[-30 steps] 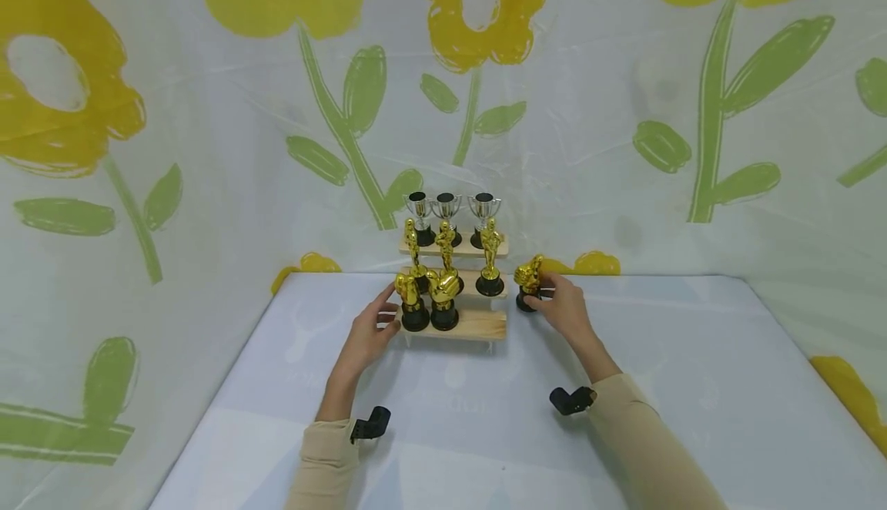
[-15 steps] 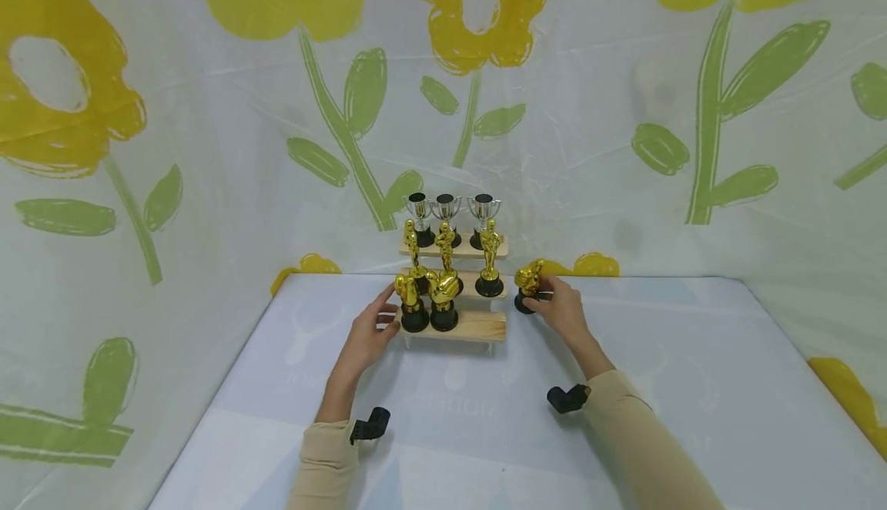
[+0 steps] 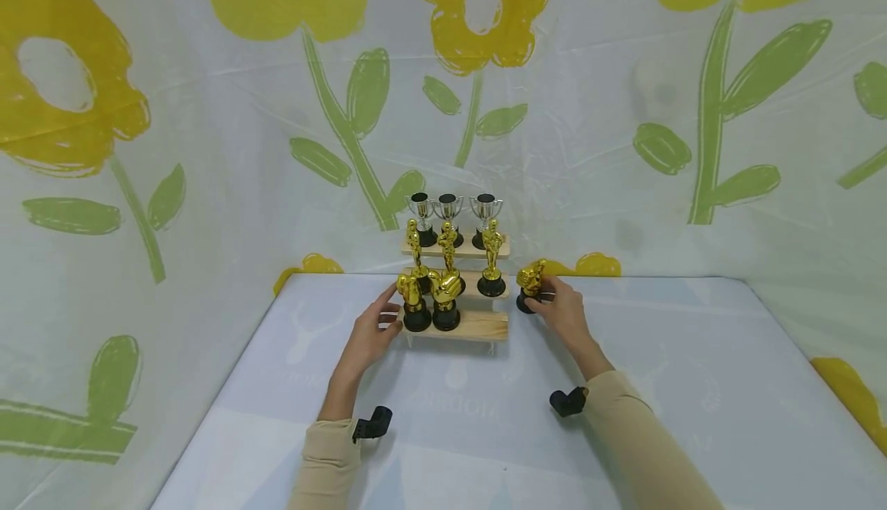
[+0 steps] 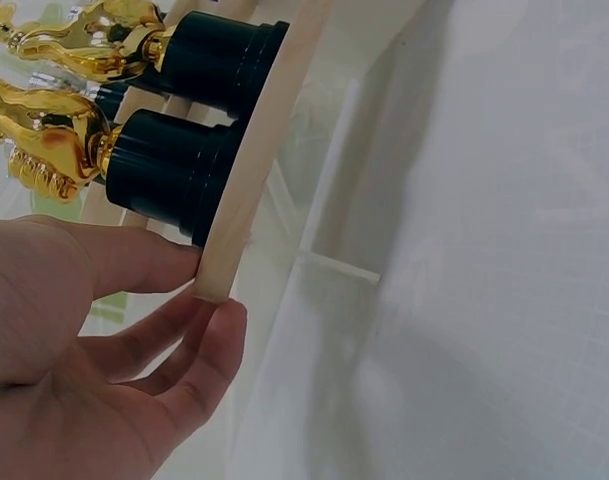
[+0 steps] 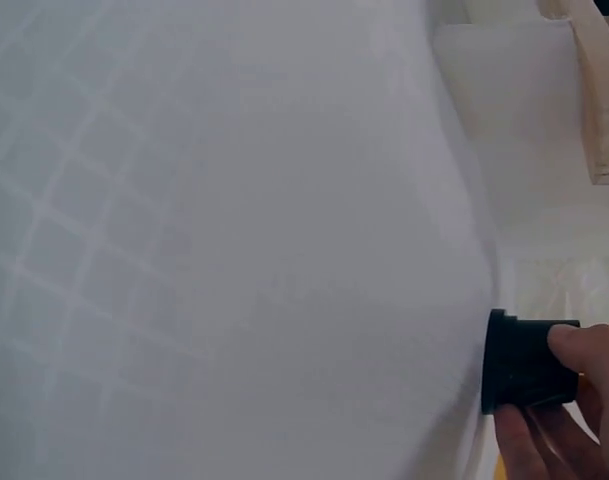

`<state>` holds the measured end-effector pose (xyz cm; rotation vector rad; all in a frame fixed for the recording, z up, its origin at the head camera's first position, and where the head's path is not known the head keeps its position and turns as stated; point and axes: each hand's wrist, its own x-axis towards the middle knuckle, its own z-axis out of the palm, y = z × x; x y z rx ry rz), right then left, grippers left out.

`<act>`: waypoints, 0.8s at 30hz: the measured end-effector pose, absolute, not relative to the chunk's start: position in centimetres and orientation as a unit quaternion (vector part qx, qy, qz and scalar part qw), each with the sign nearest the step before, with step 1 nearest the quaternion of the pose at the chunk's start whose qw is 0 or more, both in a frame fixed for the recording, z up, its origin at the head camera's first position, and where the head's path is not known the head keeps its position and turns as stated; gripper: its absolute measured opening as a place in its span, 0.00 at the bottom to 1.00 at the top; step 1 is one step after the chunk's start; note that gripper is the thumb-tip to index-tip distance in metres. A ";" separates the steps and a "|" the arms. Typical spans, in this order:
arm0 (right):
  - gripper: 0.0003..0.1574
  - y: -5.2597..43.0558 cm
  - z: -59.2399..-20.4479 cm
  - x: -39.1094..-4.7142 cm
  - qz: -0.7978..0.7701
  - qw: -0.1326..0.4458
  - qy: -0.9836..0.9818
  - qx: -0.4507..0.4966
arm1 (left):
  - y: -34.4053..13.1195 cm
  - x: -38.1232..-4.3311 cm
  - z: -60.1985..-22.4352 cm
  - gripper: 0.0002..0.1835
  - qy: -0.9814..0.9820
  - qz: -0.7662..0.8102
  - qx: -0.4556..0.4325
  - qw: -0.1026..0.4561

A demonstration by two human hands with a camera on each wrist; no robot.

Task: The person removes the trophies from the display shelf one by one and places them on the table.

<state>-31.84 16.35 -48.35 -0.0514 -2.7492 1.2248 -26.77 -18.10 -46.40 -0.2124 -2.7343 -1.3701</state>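
Observation:
My left hand [image 3: 370,337] pinches the left end of the lowest wooden shelf [image 3: 488,326] of a three-step display rack. In the left wrist view, the thumb lies above the board [image 4: 254,180] and fingertips are under it. My right hand [image 3: 564,311] grips a gold trophy [image 3: 530,277] just right of the rack. Its black base [image 5: 529,362] sits between thumb and fingers in the right wrist view; the gold top is out of that frame. Two gold trophies shaped like hands, one on the left [image 3: 410,302] and one beside it [image 3: 446,302], stand on the lowest shelf.
Three gold figure trophies [image 3: 492,260] stand on the middle shelf. Three silver cups [image 3: 486,213] with black bases fill the top shelf. A white table [image 3: 471,433] carries the rack, and a flower-printed curtain [image 3: 582,148] hangs close behind it.

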 end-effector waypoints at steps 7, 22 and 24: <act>0.34 16.4 -48.6 -32.0 0.418 0.084 -0.905 -0.013 | -18.1 -26.9 -46.2 0.38 -0.891 -0.446 -0.073 0.041; 0.49 17.2 -48.5 -30.7 0.421 0.014 -0.907 -0.022 | -18.1 -26.8 -46.6 0.39 -0.891 -0.446 -0.072 0.045; 0.49 17.5 -48.4 -30.2 0.410 0.010 -0.912 -0.022 | -18.1 -26.8 -46.6 0.39 -0.892 -0.444 -0.071 0.044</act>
